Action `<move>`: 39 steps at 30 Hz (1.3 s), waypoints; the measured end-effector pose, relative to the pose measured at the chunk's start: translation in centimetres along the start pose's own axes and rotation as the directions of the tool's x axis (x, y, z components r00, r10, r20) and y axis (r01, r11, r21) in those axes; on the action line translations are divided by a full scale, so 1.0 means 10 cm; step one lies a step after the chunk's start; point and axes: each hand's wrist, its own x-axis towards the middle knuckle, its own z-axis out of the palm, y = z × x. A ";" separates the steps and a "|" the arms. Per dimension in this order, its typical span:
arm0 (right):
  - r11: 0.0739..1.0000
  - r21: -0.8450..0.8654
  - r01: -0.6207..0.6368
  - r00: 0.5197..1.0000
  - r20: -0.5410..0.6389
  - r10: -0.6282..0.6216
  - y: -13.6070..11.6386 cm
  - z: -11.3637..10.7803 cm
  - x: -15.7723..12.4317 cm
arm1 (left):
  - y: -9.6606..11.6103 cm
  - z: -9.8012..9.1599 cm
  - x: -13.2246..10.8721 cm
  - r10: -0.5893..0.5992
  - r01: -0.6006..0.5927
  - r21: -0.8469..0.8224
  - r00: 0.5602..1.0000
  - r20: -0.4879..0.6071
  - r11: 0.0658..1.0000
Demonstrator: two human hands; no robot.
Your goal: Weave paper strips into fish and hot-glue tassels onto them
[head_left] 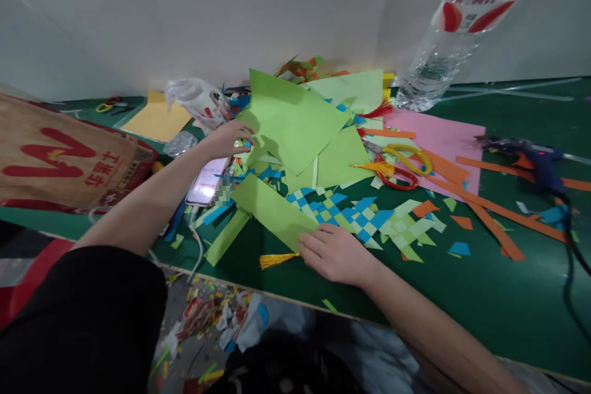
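Fingers spread, my left hand [231, 138] reaches over the pile beside the large light green sheet [295, 120]; nothing shows in its grasp. A lit phone [209, 180] with a white cable lies under that forearm. My right hand [339, 255] is closed at the lower right end of a green paper strip [272, 209]; its fingertips are partly hidden. By those fingers lies a yellow tassel [278, 260], and whether they touch its end I cannot tell. Woven blue-and-green paper pieces [364, 220] lie just beyond the right hand.
Red- and yellow-handled scissors [401, 180] lie on the papers. At the right are a pink sheet [443, 135], orange strips [492, 228] and a corded glue gun [542, 166]. A tall plastic bottle [431, 68] stands near the wall. A brown paper bag [69, 157] occupies the left.
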 end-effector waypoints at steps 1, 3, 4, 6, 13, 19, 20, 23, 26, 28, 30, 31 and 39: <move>1.000 0.004 -0.005 1.000 -0.009 0.005 0.00 0.00 0.00 | 0.00 -0.01 -0.05 0.004 -0.005 0.041 1.000 0.024 0.999; 1.000 0.007 -0.012 1.000 -0.022 0.012 0.00 0.00 0.00 | 0.02 0.00 -0.13 0.002 -0.010 0.115 0.998 0.064 0.993; 1.000 0.005 -0.011 1.000 -0.025 0.011 -0.01 0.01 0.00 | 0.03 0.00 -0.15 -0.001 -0.009 0.139 0.997 0.075 0.990; 1.000 -0.002 -0.008 1.000 -0.002 0.008 -0.01 0.02 -0.01 | 0.07 0.01 -0.18 -0.010 -0.005 0.172 0.996 0.085 0.985; 1.000 -0.003 -0.017 0.999 0.034 0.017 0.00 0.03 -0.01 | 0.23 0.01 -0.14 -0.027 0.012 0.175 0.996 0.086 0.984; 1.000 -0.007 -0.012 1.000 0.008 0.012 0.00 0.02 -0.01 | 0.25 -0.04 -0.07 -0.180 0.179 -0.026 0.980 -0.080 0.984; 1.000 -0.004 -0.015 1.000 0.012 0.015 0.00 0.02 -0.01 | 0.24 -0.05 -0.06 -0.243 0.231 -0.100 0.961 -0.134 0.968; 1.000 0.008 -0.019 0.999 0.028 0.018 0.00 0.01 -0.01 | 0.21 -0.10 0.00 -0.395 0.328 -0.269 0.884 -0.249 0.905; 1.000 0.008 -0.019 0.999 0.033 0.018 0.00 0.01 -0.01 | 0.21 -0.15 0.08 -0.526 0.356 -0.461 0.789 -0.319 0.813; 1.000 0.001 -0.021 0.999 0.030 0.021 0.00 0.01 0.00 | 0.23 -0.18 0.13 -0.601 0.327 -0.596 0.722 -0.343 0.733; 1.000 0.009 -0.029 0.999 0.025 0.029 0.00 0.01 0.00 | 0.28 -0.21 0.18 -0.660 0.266 -0.717 0.667 -0.345 0.644; 0.999 0.013 -0.031 0.999 0.014 0.031 0.00 0.01 0.00 | 0.31 -0.22 0.20 -0.683 0.229 -0.769 0.647 -0.338 0.597; 1.000 0.000 -0.020 0.999 -0.045 0.020 0.00 0.01 0.01 | 0.66 -0.24 0.20 -0.713 -0.040 -0.973 0.674 -0.195 0.227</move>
